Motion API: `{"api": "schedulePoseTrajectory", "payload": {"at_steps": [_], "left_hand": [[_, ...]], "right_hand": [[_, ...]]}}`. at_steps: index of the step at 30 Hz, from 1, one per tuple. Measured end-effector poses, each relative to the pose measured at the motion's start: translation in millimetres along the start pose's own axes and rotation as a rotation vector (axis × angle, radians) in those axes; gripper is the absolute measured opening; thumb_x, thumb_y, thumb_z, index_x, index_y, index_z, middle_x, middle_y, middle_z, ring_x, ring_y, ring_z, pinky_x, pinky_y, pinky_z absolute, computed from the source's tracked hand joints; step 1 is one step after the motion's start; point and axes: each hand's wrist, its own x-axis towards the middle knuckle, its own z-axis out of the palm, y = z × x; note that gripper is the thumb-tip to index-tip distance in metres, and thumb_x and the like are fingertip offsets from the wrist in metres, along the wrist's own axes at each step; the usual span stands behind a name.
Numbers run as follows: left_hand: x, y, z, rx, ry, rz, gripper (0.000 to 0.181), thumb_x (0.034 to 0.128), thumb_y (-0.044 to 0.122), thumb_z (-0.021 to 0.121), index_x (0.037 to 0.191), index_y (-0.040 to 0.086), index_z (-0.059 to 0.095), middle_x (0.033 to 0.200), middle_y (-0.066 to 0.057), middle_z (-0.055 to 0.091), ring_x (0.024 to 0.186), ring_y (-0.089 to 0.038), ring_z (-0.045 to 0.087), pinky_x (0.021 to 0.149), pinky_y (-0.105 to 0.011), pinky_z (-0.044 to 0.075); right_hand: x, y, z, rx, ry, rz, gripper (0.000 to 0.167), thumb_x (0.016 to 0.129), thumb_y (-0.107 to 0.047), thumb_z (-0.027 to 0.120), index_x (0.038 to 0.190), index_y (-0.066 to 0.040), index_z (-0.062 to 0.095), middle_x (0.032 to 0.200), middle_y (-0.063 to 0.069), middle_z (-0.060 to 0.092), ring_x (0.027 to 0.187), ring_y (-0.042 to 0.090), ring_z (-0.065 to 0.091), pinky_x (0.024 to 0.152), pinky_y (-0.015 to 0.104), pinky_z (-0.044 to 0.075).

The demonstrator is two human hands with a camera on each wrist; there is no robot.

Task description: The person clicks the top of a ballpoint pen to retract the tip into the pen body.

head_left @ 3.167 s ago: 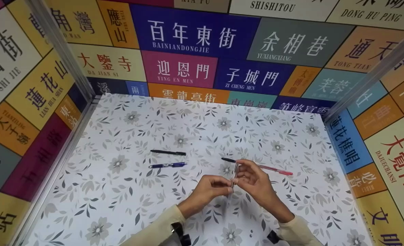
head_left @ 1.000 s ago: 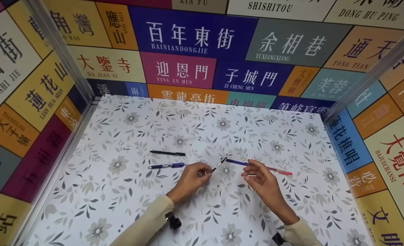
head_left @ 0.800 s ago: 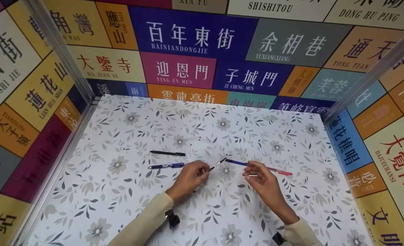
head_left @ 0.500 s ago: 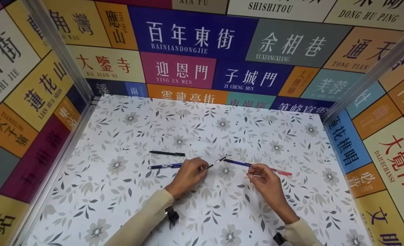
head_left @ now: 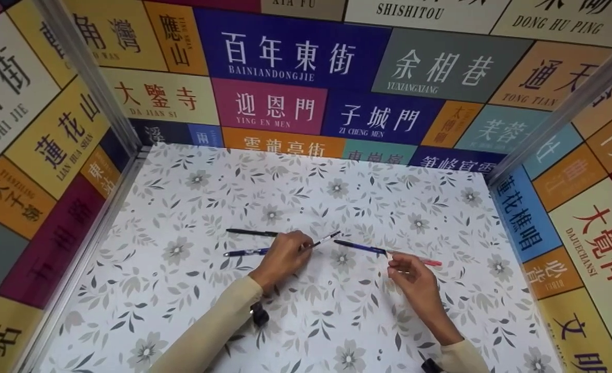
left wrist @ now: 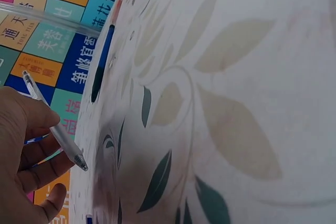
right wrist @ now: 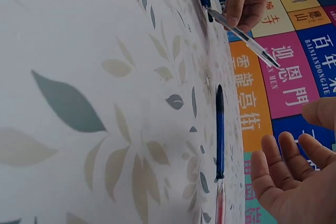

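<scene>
My left hand (head_left: 284,259) pinches a clear pen (head_left: 327,238) with dark ends between thumb and fingers. The left wrist view shows its transparent barrel (left wrist: 55,121) slanting through that hand. To the right, my right hand (head_left: 414,280) hovers near a blue pen (head_left: 363,247) with a dark end. Its fingers (right wrist: 289,156) are loosely bent and hold nothing. A red pen (head_left: 432,262) lies end to end with the blue one, partly hidden behind the right hand. Beyond the left hand lie a black pen (head_left: 251,231) and another blue pen (head_left: 244,253), their right ends covered.
The table (head_left: 233,321) has a white covering printed with grey flowers and leaves. Panels with coloured sign lettering (head_left: 295,52) stand at the back and both sides. Clear corner posts (head_left: 98,88) join them.
Both hands held the clear pen between them at first. The right hand has since let go and drawn right, uncovering the blue pen. The left hand has carried the clear pen left and farther back.
</scene>
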Motion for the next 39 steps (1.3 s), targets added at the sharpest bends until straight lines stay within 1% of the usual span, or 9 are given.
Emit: {"api": "schedulePoseTrajectory", "payload": {"at_steps": [5, 8, 11, 19, 24, 27, 31, 36, 39], "left_hand": [[3.3, -4.5, -0.4, 0.051, -0.006, -0.008, 0.01, 0.0957, 0.006, 0.082, 0.106, 0.006, 0.083, 0.098, -0.008, 0.081, 0.087, -0.024, 0.076, 0.087, -0.041, 0.059], [5.6, -6.8, -1.4, 0.066, -0.02, -0.03, 0.011, 0.0972, 0.009, 0.082, 0.108, 0.008, 0.083, 0.1, -0.005, 0.081, 0.093, -0.024, 0.075, 0.093, -0.046, 0.053], [9.4, -10.5, -2.5, 0.079, -0.022, -0.045, 0.011, 0.0978, 0.01, 0.081, 0.108, 0.009, 0.083, 0.102, -0.004, 0.08, 0.096, -0.024, 0.075, 0.094, -0.047, 0.05], [17.6, -23.9, -10.2, 0.107, 0.006, -0.024, 0.01, 0.0977, 0.009, 0.079, 0.107, 0.01, 0.083, 0.103, -0.004, 0.08, 0.1, -0.026, 0.073, 0.095, -0.049, 0.049], [16.8, -33.3, -21.5, 0.114, 0.018, -0.024, 0.01, 0.0982, 0.008, 0.081, 0.108, 0.009, 0.082, 0.105, -0.006, 0.08, 0.101, -0.028, 0.072, 0.095, -0.052, 0.049], [15.3, -39.8, -29.7, 0.134, 0.028, -0.021, 0.012, 0.0974, 0.006, 0.081, 0.109, 0.008, 0.082, 0.105, -0.007, 0.08, 0.1, -0.03, 0.073, 0.093, -0.054, 0.051], [15.1, -47.1, -39.9, 0.127, 0.049, -0.007, 0.011, 0.0964, 0.003, 0.081, 0.107, 0.006, 0.082, 0.103, -0.01, 0.08, 0.098, -0.032, 0.073, 0.09, -0.055, 0.053], [17.4, -54.5, -48.1, 0.159, 0.06, 0.019, 0.011, 0.0944, 0.002, 0.081, 0.105, 0.005, 0.083, 0.1, -0.011, 0.079, 0.094, -0.034, 0.074, 0.085, -0.058, 0.054], [18.5, -59.2, -51.9, 0.185, 0.051, 0.013, 0.011, 0.0935, 0.002, 0.083, 0.104, 0.005, 0.083, 0.099, -0.012, 0.079, 0.091, -0.034, 0.074, 0.085, -0.059, 0.054]], "right_hand": [[-3.7, 2, -8, -0.011, 0.015, 0.015, 0.028, 0.095, 0.011, 0.078, 0.122, 0.01, 0.071, 0.114, 0.03, 0.072, 0.102, 0.014, 0.074, 0.089, 0.021, 0.059], [-6.1, 3, -12, -0.021, 0.027, 0.031, 0.028, 0.095, 0.012, 0.078, 0.122, 0.013, 0.07, 0.114, 0.03, 0.073, 0.101, 0.013, 0.074, 0.089, 0.021, 0.059], [-7.3, 4, -15, -0.045, 0.034, 0.039, 0.028, 0.096, 0.011, 0.078, 0.123, 0.014, 0.069, 0.114, 0.028, 0.074, 0.101, 0.011, 0.073, 0.09, 0.019, 0.058], [-9.5, 5, -19, -0.078, 0.042, 0.043, 0.028, 0.097, 0.009, 0.078, 0.123, 0.012, 0.069, 0.114, 0.025, 0.075, 0.101, 0.009, 0.072, 0.091, 0.016, 0.056], [-11.1, 5, -22, -0.092, 0.032, 0.051, 0.026, 0.099, 0.006, 0.077, 0.124, 0.009, 0.07, 0.115, 0.023, 0.075, 0.104, 0.009, 0.072, 0.093, 0.016, 0.055], [-11.5, 5, -23, -0.086, 0.034, 0.046, 0.027, 0.099, 0.006, 0.077, 0.124, 0.011, 0.07, 0.116, 0.024, 0.075, 0.104, 0.009, 0.072, 0.093, 0.015, 0.055], [-11.1, 6, -25, -0.066, 0.039, 0.041, 0.028, 0.098, 0.008, 0.077, 0.124, 0.014, 0.068, 0.116, 0.027, 0.074, 0.104, 0.009, 0.072, 0.093, 0.016, 0.056], [-10.5, 7, -26, -0.063, 0.037, 0.043, 0.028, 0.098, 0.008, 0.077, 0.124, 0.013, 0.069, 0.116, 0.027, 0.073, 0.104, 0.01, 0.072, 0.093, 0.016, 0.056], [-10.0, 7, -26, -0.072, 0.042, 0.053, 0.029, 0.097, 0.008, 0.078, 0.125, 0.012, 0.069, 0.116, 0.026, 0.074, 0.104, 0.01, 0.072, 0.093, 0.016, 0.056]]}}
